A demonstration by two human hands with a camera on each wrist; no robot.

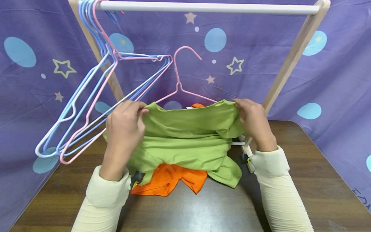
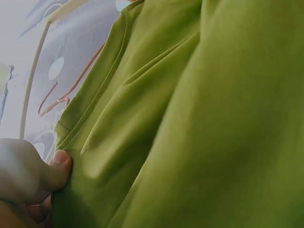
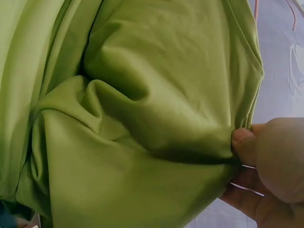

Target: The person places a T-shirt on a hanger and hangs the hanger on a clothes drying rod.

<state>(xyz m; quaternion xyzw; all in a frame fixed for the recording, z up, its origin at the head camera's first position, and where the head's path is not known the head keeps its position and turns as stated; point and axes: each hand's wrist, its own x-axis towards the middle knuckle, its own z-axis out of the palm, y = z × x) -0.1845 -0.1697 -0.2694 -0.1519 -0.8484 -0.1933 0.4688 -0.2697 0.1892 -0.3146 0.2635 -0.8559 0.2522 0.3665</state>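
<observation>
In the head view, I'm seeing the left hand at 9 o'clock and the right hand at 3, both pinching the upper corners of a lime-green cloth garment at centre, above a bright-orange cloth garment at 6. Toward 12, a thin pink wire hanger is rising behind the green edge; apparently the hook isn't yet meeting the round white rail, and whether the hanger is sitting inside, I cannot tell. In the left wrist view, thumb and fingers are gripping cloth at 8 o'clock; in the right, at 4.
</observation>
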